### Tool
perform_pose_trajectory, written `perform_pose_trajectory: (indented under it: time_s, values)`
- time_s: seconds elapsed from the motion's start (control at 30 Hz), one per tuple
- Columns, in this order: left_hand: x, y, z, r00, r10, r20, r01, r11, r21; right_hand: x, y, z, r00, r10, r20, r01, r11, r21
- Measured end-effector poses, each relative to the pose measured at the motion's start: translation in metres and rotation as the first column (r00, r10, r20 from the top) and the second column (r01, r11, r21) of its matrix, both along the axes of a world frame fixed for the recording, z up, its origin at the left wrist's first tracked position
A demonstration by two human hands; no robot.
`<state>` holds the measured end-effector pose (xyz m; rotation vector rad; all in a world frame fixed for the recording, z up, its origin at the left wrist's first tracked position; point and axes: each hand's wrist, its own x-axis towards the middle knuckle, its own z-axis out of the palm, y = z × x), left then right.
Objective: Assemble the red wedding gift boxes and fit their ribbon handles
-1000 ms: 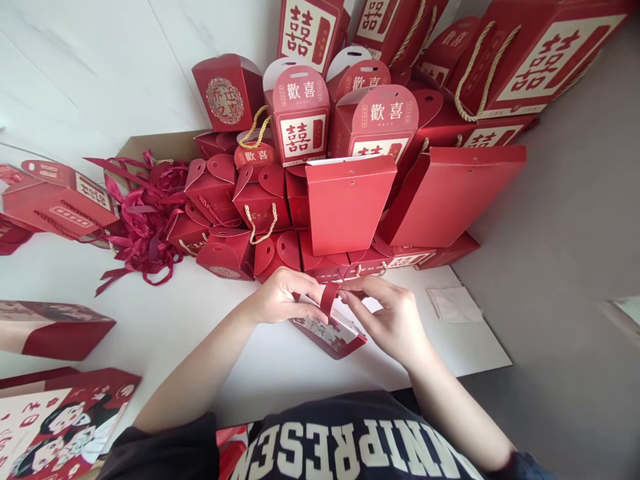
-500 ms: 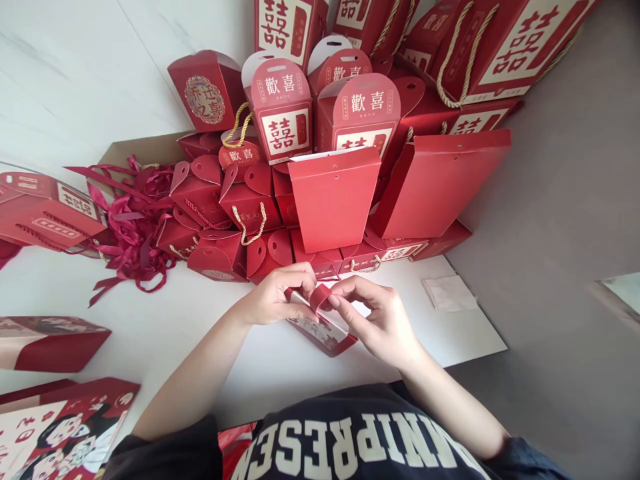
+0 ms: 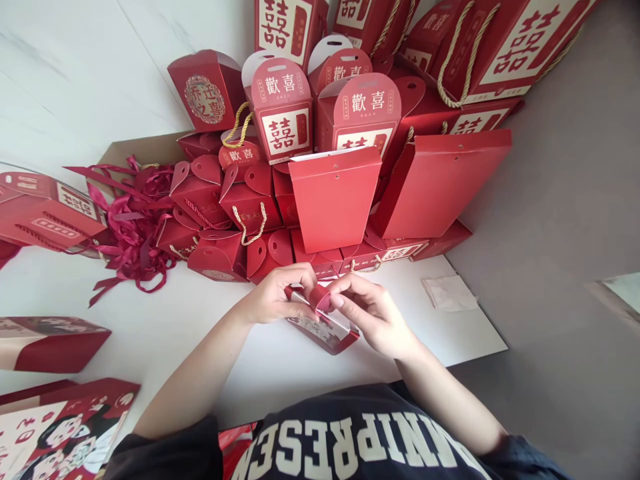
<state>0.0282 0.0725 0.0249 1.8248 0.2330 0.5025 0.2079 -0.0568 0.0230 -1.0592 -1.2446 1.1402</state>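
The left hand point(image 3: 277, 295) gripped the upper end of a small illustrated gift box point(image 3: 325, 333), its thumb and fingers closed about the top. The right hand point(image 3: 374, 313) pinched a curled red strip point(image 3: 320, 298) above that top between thumb and forefinger. The box was near the front edge of the white table point(image 3: 150, 333); a folded pale cloth point(image 3: 450, 293) lay by the right edge.

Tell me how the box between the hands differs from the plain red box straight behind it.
The held box shows printed artwork; the plain box shows a bare red side. The held box sits between the left hand and right hand; the plain box stands among the stacked boxes, untouched. Both have red on them.
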Motion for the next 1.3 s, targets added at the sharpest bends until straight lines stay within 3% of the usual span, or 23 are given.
perform_pose_trajectory:
  time_s: [0.13, 0.37, 0.43, 0.5, 0.57, 0.63, 0.7, 0.73, 0.8, 0.87, 0.93, 1.07, 1.17, 1.3]
  values:
    - [-0.001, 0.001, -0.002, 1.0, -0.014, -0.006, 0.014, 1.0, -0.004, 0.005, 0.007, -0.004, 0.98, 0.127, -0.156, -0.128, 0.992, 0.002]
    - [0.002, -0.001, -0.007, 0.996, -0.084, 0.017, 0.084, 0.996, 0.008, 0.008, 0.017, -0.012, 0.908, 0.327, -0.261, -0.348, 0.937, -0.036]
    - [0.004, -0.001, -0.01, 0.998, -0.049, 0.042, 0.047, 0.997, 0.068, 0.009, 0.016, -0.012, 0.872, 0.38, -0.308, -0.415, 0.908, -0.056]
    - [0.006, -0.002, -0.011, 0.994, 0.052, 0.098, -0.069, 0.981, 0.179, 0.009, 0.011, -0.009, 0.879, 0.388, -0.279, -0.421, 0.904, -0.071]
    - [0.007, -0.006, -0.01, 0.958, 0.211, 0.192, -0.264, 0.912, 0.315, 0.01, 0.002, -0.007, 0.943, 0.298, -0.147, -0.309, 0.949, -0.062]
    - [0.006, -0.014, -0.004, 0.881, 0.388, 0.272, -0.472, 0.773, 0.423, 0.01, -0.009, -0.006, 0.997, 0.07, 0.045, -0.071, 0.997, 0.02]
    - [0.004, -0.028, 0.005, 0.815, 0.511, 0.273, -0.576, 0.663, 0.478, 0.007, -0.018, -0.008, 0.958, -0.212, 0.194, 0.181, 0.969, 0.166]
    - [0.003, -0.038, 0.009, 0.811, 0.537, 0.232, -0.575, 0.659, 0.485, 0.005, -0.021, -0.01, 0.91, -0.334, 0.246, 0.275, 0.93, 0.245]
    - [0.003, -0.059, 0.017, 0.855, 0.506, 0.113, -0.496, 0.736, 0.461, -0.002, -0.025, -0.013, 0.808, -0.501, 0.309, 0.379, 0.844, 0.379]
    - [0.004, -0.078, 0.02, 0.89, 0.455, -0.008, -0.407, 0.803, 0.434, -0.008, -0.026, -0.016, 0.74, -0.586, 0.331, 0.412, 0.783, 0.465]
    - [0.007, -0.09, 0.02, 0.867, 0.49, -0.092, -0.402, 0.796, 0.452, -0.014, -0.026, -0.018, 0.708, -0.624, 0.331, 0.421, 0.749, 0.511]
    - [0.012, -0.091, 0.016, 0.779, 0.607, -0.16, -0.472, 0.734, 0.488, -0.02, -0.03, -0.02, 0.706, -0.636, 0.31, 0.42, 0.729, 0.54]
    - [0.011, -0.082, 0.018, 0.764, 0.619, -0.18, -0.464, 0.722, 0.514, -0.016, -0.031, -0.017, 0.724, -0.598, 0.344, 0.379, 0.761, 0.526]
    - [0.009, -0.071, 0.022, 0.791, 0.592, -0.156, -0.444, 0.73, 0.52, 0.001, -0.026, -0.006, 0.626, -0.609, 0.487, 0.291, 0.762, 0.579]
